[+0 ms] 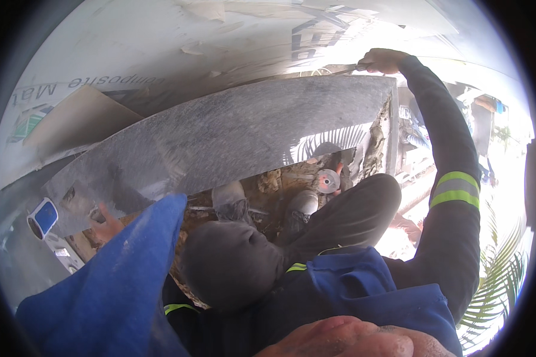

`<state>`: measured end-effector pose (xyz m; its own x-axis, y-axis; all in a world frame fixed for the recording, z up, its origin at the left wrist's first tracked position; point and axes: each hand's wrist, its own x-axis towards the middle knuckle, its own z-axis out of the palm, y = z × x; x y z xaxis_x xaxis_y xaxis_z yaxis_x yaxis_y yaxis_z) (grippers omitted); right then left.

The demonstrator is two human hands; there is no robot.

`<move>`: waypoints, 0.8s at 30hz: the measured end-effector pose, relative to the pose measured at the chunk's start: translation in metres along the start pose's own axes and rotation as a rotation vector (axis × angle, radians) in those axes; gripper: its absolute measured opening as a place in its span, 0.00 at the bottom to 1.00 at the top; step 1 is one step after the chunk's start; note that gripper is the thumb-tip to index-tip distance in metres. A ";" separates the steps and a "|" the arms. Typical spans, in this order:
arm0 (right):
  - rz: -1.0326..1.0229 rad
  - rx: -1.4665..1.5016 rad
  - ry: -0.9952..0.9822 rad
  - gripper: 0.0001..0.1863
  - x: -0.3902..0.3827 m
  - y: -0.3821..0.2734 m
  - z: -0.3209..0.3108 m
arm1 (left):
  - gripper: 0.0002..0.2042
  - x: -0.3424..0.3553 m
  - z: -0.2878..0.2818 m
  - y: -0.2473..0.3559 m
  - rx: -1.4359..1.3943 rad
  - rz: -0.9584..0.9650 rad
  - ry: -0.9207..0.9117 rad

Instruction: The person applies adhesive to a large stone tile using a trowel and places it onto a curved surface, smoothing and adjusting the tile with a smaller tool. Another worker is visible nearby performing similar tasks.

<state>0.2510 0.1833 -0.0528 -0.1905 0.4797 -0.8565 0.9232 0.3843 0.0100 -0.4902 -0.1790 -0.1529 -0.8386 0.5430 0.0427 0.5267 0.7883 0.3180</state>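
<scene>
Blue cloth (110, 285) lies very near the camera, at the lower left, and it hides much of what is behind. Beyond it, we see our left hand (104, 225) at the lower left part of a long grey slab (238, 128); its fingers are apart, but we cannot tell if this grip holds something. Our right arm is stretched far up, and there our right hand (386, 60) has its grip closed around a thin tool (361, 67), at the upper edge of the slab, near its right end. The slab stands before our bent knees, between us and a pale printed sheet (220, 41). Below the slab, near our right shoe (304, 203), is a round disc (328, 181) with a hole in its centre. Palm leaves (499, 288) are at the right.
</scene>
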 end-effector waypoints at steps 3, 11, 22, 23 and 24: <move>-0.049 -0.011 -0.005 0.20 0.015 -0.020 -0.005 | 0.36 -0.001 0.000 -0.004 -0.008 -0.020 0.009; -0.158 0.090 0.022 0.19 0.041 -0.118 -0.026 | 0.37 -0.001 -0.015 -0.017 -0.010 -0.076 0.014; -0.240 0.104 0.073 0.21 0.061 -0.196 -0.045 | 0.35 -0.008 -0.005 -0.022 0.099 -0.106 0.145; -0.233 0.095 0.066 0.21 0.060 -0.202 -0.048 | 0.35 -0.012 -0.006 -0.013 0.076 -0.114 0.115; -0.240 0.086 0.061 0.21 0.061 -0.211 -0.050 | 0.35 -0.015 -0.012 -0.005 0.060 -0.126 0.095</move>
<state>0.0282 0.1715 -0.0814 -0.4250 0.4304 -0.7963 0.8735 0.4258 -0.2361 -0.4821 -0.1950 -0.1436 -0.9064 0.4113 0.0968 0.4217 0.8659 0.2693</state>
